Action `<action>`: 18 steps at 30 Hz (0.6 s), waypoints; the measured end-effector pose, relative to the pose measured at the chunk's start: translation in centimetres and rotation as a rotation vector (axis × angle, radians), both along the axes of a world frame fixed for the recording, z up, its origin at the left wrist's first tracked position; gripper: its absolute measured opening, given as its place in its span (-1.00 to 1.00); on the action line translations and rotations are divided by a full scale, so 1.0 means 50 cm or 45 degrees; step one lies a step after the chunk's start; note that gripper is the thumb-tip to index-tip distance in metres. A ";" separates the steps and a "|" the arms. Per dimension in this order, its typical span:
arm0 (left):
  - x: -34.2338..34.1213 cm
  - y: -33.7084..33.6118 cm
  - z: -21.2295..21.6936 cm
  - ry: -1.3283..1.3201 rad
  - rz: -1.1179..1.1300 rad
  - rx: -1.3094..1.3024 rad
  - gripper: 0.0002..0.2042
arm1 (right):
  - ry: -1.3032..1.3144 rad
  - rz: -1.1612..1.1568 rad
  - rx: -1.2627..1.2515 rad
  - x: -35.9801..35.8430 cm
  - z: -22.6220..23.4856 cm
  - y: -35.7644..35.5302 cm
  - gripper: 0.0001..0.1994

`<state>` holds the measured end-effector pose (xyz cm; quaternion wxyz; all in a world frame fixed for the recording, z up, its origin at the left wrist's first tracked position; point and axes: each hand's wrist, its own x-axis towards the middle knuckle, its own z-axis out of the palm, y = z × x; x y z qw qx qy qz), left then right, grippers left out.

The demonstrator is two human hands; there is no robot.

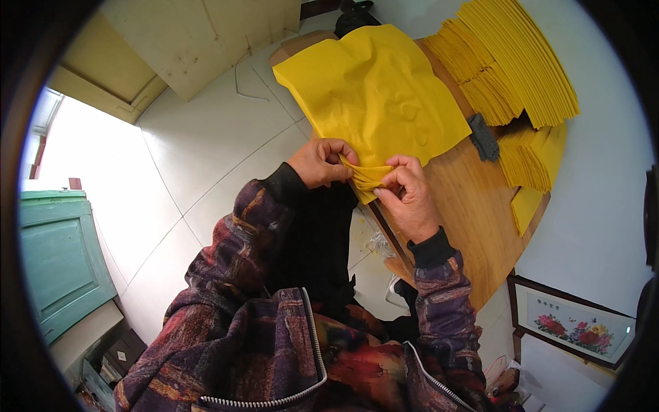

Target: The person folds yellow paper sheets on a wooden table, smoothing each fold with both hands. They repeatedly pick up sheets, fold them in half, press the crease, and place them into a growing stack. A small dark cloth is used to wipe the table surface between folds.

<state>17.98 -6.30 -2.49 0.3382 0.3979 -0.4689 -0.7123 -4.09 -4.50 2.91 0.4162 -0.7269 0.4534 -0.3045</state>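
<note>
A large sheet of yellow paper (377,96) lies crumpled over the wooden table (473,206). My left hand (321,162) pinches the sheet's near edge from the left. My right hand (408,196) pinches the same edge from the right, and the paper is gathered into folds between the two hands. Both hands are at the table's near edge, fingers closed on the paper.
Fanned stacks of yellow paper sheets (508,62) cover the far right of the table, with a dark grey comb-like tool (484,137) beside them. A teal cabinet (58,254) stands at left on the white tiled floor (199,158). A framed flower picture (573,323) leans at lower right.
</note>
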 end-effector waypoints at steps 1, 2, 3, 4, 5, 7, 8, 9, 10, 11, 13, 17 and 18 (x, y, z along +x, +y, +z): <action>-0.001 0.001 0.000 -0.003 0.010 -0.001 -0.84 | 0.016 -0.001 -0.013 0.000 0.000 0.000 -0.83; -0.002 0.001 0.001 -0.016 0.020 0.002 -0.85 | 0.025 -0.001 -0.027 0.001 0.000 0.000 -0.83; -0.004 0.002 0.001 -0.008 0.035 0.002 -0.86 | 0.035 -0.001 -0.041 0.001 0.001 0.000 -0.84; -0.006 0.003 0.002 -0.009 0.049 0.006 -0.86 | 0.055 0.007 -0.062 0.001 0.002 0.000 -0.83; -0.007 0.003 0.003 -0.013 0.064 0.005 -0.87 | 0.073 0.013 -0.083 0.001 0.003 0.002 -0.82; -0.011 0.004 0.004 -0.039 0.092 0.009 -0.89 | 0.106 0.004 -0.102 0.001 0.006 0.007 -0.78; -0.014 0.004 0.004 -0.061 0.109 0.012 -0.89 | 0.121 -0.010 -0.100 0.000 0.006 0.011 -0.76; -0.015 0.004 0.005 -0.049 0.112 0.009 -0.90 | 0.135 -0.024 -0.099 -0.001 0.006 0.015 -0.73; -0.016 0.005 0.005 -0.046 0.118 0.009 -0.91 | 0.153 -0.050 -0.176 0.000 0.004 0.020 -0.71; -0.016 0.005 0.005 -0.043 0.124 0.011 -0.91 | 0.169 -0.076 -0.252 0.001 0.001 0.026 -0.68; -0.014 0.006 0.006 -0.075 0.105 0.011 -0.91 | 0.206 -0.086 -0.400 0.000 -0.007 0.033 -0.65; -0.012 0.005 0.007 -0.092 0.093 0.000 -0.91 | 0.250 -0.031 -0.543 -0.003 -0.022 0.039 -0.64; -0.012 0.005 0.007 -0.094 0.092 0.001 -0.91 | 0.253 -0.020 -0.543 -0.004 -0.024 0.040 -0.65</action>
